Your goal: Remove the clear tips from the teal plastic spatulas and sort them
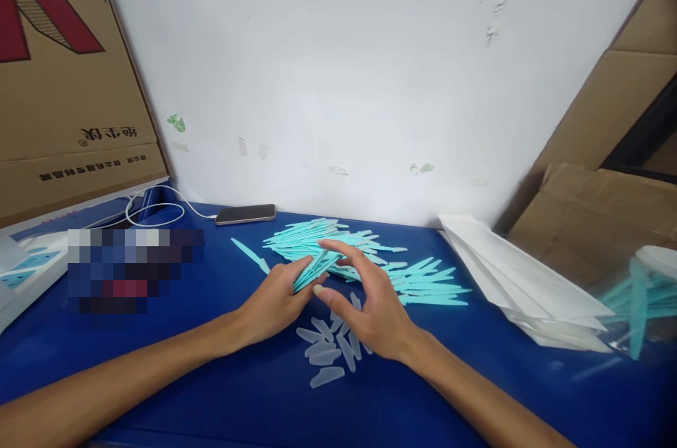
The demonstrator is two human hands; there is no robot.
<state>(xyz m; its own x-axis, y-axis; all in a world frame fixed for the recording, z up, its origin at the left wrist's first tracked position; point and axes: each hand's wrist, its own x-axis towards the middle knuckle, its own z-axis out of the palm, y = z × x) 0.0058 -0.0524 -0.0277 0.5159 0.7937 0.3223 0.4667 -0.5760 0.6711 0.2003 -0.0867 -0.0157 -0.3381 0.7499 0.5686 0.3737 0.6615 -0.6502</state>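
My left hand (278,300) is closed round a bundle of slim turquoise eyebrow razors (317,270), held at a slant above the table. My right hand (373,303) curves beside the bundle's right end, thumb and index finger spread apart. No grip of it on the razors shows. Behind both hands lies a loose heap of the same razors (307,233), spreading right into a fan (431,286). One single razor (250,255) rests apart on the left. Below my hands several clear plastic blade caps (324,353) are scattered, some partly hidden by my right hand.
The blue table (211,398) meets a white wall. A phone (246,214) with a white cable lies at the back. White paper envelopes (518,279) and a clear bag of turquoise razors (635,300) are right. A white tray (37,286) and cardboard box (79,95) stand left.
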